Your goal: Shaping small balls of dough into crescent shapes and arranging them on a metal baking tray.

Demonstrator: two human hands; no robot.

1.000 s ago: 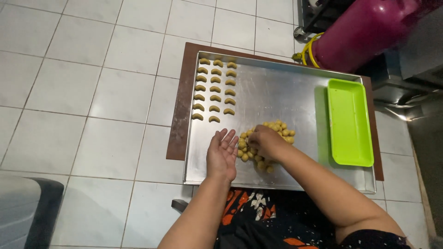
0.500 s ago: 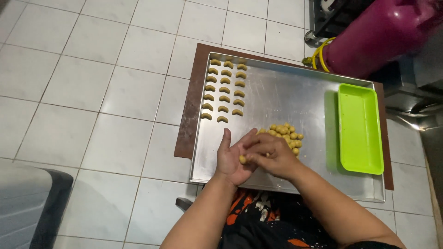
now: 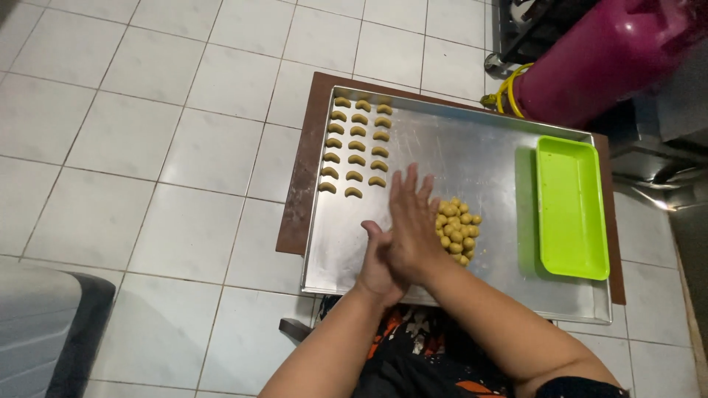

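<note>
Bare steel tray (image 3: 472,147) between crescent rows (image 3: 357,144) at far left and green dish (image 3: 568,206) at right. Dough balls (image 3: 456,229) heaped mid-tray, no clear long axis. Right hand (image 3: 410,221) flat over left hand (image 3: 380,259), palms now pressed together; contents hidden, grip unclear. Previously reaching into heap.

Right hand (image 3: 410,225) pressed flat over left hand (image 3: 377,265), above metal tray (image 3: 472,151).

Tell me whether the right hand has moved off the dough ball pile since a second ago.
Yes. The right hand left the pile of dough balls, shifting leftward to press onto the left hand.
</note>
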